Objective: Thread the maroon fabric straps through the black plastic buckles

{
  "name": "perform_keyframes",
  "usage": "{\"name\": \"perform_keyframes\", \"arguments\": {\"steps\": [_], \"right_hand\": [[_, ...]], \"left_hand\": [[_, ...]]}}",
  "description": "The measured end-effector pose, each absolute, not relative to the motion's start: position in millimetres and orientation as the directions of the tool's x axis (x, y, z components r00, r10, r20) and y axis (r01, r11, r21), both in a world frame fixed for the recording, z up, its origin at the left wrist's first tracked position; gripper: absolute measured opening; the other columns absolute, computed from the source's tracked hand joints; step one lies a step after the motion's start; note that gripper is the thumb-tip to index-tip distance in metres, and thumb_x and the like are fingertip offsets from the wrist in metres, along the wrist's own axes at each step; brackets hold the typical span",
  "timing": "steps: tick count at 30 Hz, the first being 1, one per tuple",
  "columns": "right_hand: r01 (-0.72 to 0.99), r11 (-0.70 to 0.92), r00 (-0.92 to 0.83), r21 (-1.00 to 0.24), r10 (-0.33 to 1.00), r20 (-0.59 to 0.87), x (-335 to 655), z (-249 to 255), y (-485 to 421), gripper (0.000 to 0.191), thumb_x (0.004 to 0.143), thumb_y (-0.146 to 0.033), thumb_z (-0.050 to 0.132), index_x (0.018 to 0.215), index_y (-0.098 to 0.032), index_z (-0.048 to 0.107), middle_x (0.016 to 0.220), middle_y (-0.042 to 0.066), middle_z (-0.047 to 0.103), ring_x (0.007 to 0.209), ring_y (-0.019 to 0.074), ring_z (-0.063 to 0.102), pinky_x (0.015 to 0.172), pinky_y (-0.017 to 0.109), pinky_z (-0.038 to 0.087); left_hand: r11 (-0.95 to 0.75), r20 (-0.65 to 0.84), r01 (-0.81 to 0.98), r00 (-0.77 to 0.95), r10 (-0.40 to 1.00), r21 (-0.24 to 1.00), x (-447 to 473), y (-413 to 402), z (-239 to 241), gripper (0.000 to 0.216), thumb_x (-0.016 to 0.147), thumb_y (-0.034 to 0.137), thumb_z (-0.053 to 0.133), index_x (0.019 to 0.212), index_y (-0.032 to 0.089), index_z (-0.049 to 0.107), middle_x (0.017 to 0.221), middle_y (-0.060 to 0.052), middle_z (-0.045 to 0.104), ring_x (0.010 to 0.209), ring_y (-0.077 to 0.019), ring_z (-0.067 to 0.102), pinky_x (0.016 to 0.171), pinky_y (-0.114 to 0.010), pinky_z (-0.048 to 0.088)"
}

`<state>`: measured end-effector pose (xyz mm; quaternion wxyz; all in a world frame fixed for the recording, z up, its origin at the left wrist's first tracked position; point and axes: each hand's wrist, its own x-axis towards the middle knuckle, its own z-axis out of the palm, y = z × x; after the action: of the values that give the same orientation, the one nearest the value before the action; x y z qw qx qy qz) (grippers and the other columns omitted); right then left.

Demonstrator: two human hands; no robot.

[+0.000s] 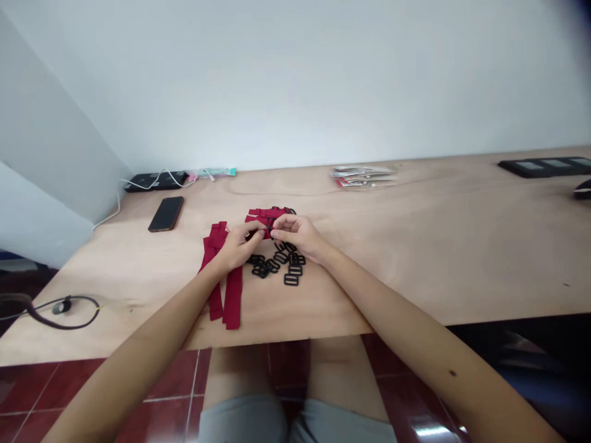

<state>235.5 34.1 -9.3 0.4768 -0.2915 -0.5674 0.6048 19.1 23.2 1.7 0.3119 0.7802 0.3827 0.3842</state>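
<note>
My left hand (241, 243) is closed in a pinch on a short red strap (255, 234). Facing it, my right hand (302, 236) has thumb and forefinger pinched at a small black slide buckle (270, 228), partly covered by the fingertips. The two hands almost touch. Just beyond them lie more red straps (263, 213) with black buckles on them. Loose black slide buckles (290, 280) are scattered on the table below my hands. Long flat red straps (234, 298) lie beside and partly under my left wrist.
A phone (166, 214) lies on the wooden table (415, 246) at the left. Behind it are a black power strip (154, 181) with a white cable and a small packet (217, 173). Plastic packets (364, 176) lie near the wall. Another black strip (545, 167) is far right; a looped cable (69, 312) lies front left.
</note>
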Motion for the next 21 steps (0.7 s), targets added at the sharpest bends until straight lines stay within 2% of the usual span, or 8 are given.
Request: {"name": "perform_keyframes", "arguments": {"steps": [6, 9, 12, 14, 17, 21], "right_hand": [[-0.143, 0.151, -0.369, -0.978, 0.909, 0.194, 235.8, -7.6, 32.7, 0.037, 0.078, -0.050, 0.091, 0.083, -0.019, 0.071, 0.073, 0.000, 0.068, 0.062, 0.0133, 0.059, 0.060, 0.027, 0.047], [-0.112, 0.205, -0.340, -0.972, 0.912, 0.231, 235.5, -7.2, 33.1, 0.037, 0.081, -0.051, 0.088, 0.083, -0.019, 0.071, 0.074, 0.000, 0.068, 0.060, 0.0126, 0.057, 0.058, 0.027, 0.044], [-0.093, 0.240, -0.320, -0.966, 0.912, 0.257, 235.1, -7.2, 33.1, 0.035, 0.082, -0.051, 0.086, 0.082, -0.019, 0.072, 0.074, 0.001, 0.069, 0.063, 0.0139, 0.058, 0.061, 0.028, 0.046], [-0.080, 0.246, -0.345, -0.966, 0.902, 0.259, 235.1, -7.6, 32.9, 0.034, 0.082, -0.051, 0.086, 0.081, -0.019, 0.072, 0.075, 0.002, 0.071, 0.067, 0.0157, 0.062, 0.065, 0.029, 0.049], [-0.062, 0.250, -0.375, -0.966, 0.891, 0.255, 235.4, -8.6, 32.7, 0.033, 0.081, -0.051, 0.086, 0.080, -0.020, 0.074, 0.076, 0.002, 0.074, 0.069, 0.0173, 0.064, 0.066, 0.031, 0.051], [-0.085, 0.240, -0.355, -0.967, 0.899, 0.255, 236.2, -8.2, 33.9, 0.033, 0.080, -0.050, 0.087, 0.079, -0.020, 0.074, 0.074, 0.002, 0.073, 0.066, 0.0159, 0.062, 0.065, 0.030, 0.050]], "left_hand": [[-0.481, 0.379, 0.300, 0.339, 0.861, 0.824, 21.7, 20.4, 0.9, 0.029, 0.101, 0.042, 0.062, 0.100, 0.017, 0.076, 0.090, -0.007, 0.078, 0.083, -0.0208, 0.072, 0.078, -0.033, 0.059], [-0.535, 0.442, 0.330, 0.317, 0.839, 0.778, 21.9, 18.7, 1.8, 0.026, 0.096, 0.036, 0.070, 0.113, 0.018, 0.077, 0.110, -0.011, 0.081, 0.102, -0.0253, 0.076, 0.095, -0.040, 0.061], [-0.624, 0.525, 0.359, 0.340, 0.780, 0.694, 21.5, 17.9, 2.2, 0.043, 0.090, 0.032, 0.079, 0.130, 0.020, 0.073, 0.128, -0.011, 0.078, 0.116, -0.0268, 0.074, 0.106, -0.043, 0.058], [-0.674, 0.576, 0.348, 0.353, 0.738, 0.651, 21.3, 18.0, 2.6, 0.044, 0.089, 0.033, 0.082, 0.130, 0.022, 0.074, 0.124, -0.011, 0.079, 0.113, -0.0261, 0.074, 0.104, -0.044, 0.059], [-0.719, 0.611, 0.343, 0.380, 0.695, 0.605, 21.4, 18.8, 4.1, 0.031, 0.091, 0.033, 0.082, 0.119, 0.023, 0.079, 0.114, -0.010, 0.081, 0.107, -0.0260, 0.075, 0.100, -0.045, 0.060], [-0.712, 0.621, 0.397, 0.350, 0.701, 0.579, 20.8, 20.4, 4.9, 0.027, 0.090, 0.036, 0.083, 0.114, 0.023, 0.081, 0.110, -0.010, 0.081, 0.105, -0.0273, 0.074, 0.097, -0.046, 0.060]]}}
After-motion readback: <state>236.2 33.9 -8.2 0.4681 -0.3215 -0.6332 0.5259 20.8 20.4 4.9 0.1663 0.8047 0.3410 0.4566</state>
